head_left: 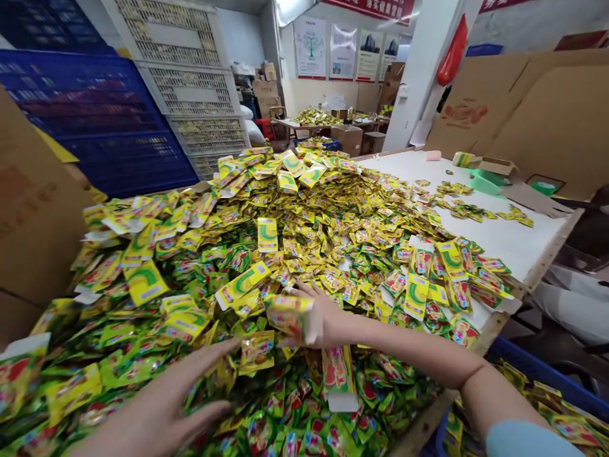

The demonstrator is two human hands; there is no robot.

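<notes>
My left hand (162, 393) reaches in from the lower left, thumb and fingers apart. Its fingertips are beside a yellow packet (257, 353) lying on the pile. Over the middle of the heap is my right hand (328, 314), with some fingertips down among small yellow packets (335, 280). A small yellow box (289, 315) with a white end flap is at this hand, blurred; the thumb is hidden behind it, and the hand seems to grip it. Below lies another small box (339, 374), its white flap towards me. Green packets (280, 406) with red fruit prints fill the front.
The heap covers much of a white table (504, 247) with a wooden edge. Blue crates (95, 120) and white crates (200, 89) are stacked behind left. Cardboard stands at left (33, 209) and right (537, 114). A blue bin (518, 358) of packets sits lower right.
</notes>
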